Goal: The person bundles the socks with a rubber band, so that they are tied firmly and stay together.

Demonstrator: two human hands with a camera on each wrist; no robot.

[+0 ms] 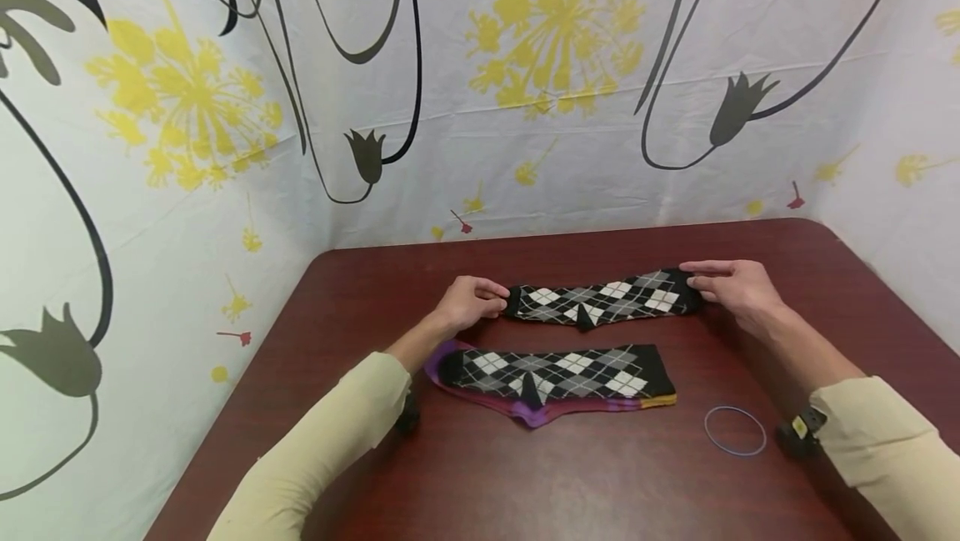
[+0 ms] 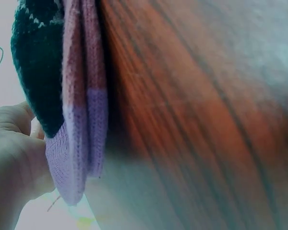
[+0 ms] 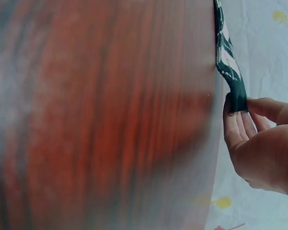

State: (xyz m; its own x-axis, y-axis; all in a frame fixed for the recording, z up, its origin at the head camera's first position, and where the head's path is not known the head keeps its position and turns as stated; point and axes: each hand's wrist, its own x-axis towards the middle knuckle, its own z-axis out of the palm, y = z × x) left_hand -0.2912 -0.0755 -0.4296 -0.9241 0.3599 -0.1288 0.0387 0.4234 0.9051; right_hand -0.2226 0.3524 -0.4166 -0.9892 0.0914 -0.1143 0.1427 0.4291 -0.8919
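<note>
A black, grey and white argyle sock (image 1: 600,299) stretches sideways between my two hands near the back of the table. My left hand (image 1: 468,305) pinches its black toe end at the left. At the other end my right hand (image 1: 738,291) holds the black cuff, and the right wrist view shows thumb and fingers gripping the cuff (image 3: 238,98). Nearer to me lies a second argyle sock (image 1: 562,374) on top of a purple and pink sock (image 1: 536,416) with a yellow cuff edge. In the left wrist view this purple sock (image 2: 77,153) hides the left fingertips.
A thin blue elastic ring (image 1: 735,431) lies on the dark red wooden table (image 1: 585,483), to the right of the stacked socks. White cloth (image 1: 465,149) with yellow and grey flower prints hangs behind the table and at its sides.
</note>
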